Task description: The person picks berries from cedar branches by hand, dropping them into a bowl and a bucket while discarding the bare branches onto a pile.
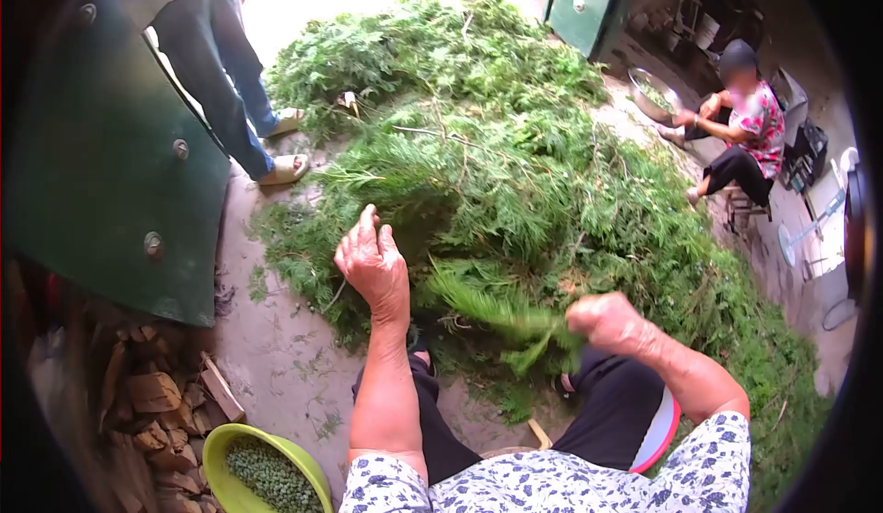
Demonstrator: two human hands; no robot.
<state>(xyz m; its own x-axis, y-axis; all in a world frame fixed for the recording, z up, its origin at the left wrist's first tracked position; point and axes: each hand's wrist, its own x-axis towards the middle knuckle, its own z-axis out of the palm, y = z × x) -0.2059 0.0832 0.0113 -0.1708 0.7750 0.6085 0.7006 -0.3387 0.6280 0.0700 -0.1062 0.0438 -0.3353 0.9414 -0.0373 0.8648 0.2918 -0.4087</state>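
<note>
Over the near left side of the green branch pile (pixel 543 182), my left hand (pixel 372 265) is raised with its fingers loosely bent and apart. I see nothing in it. My right hand (pixel 609 322) is closed on the stem end of a leafy evergreen branch (pixel 497 311), whose feathery tip points left in front of my knees. The branch is slightly blurred. At my lower left stands a yellow-green bucket (pixel 218 453) holding many small green cones or berries (pixel 271 476).
Split firewood (pixel 156 393) lies left of the bucket, below a green metal door (pixel 110 163). A standing person (pixel 216 62) is by that door. Another person (pixel 750 131) sits at the right, with a metal basin (pixel 653 94). A fan (pixel 809 228) stands near the right wall.
</note>
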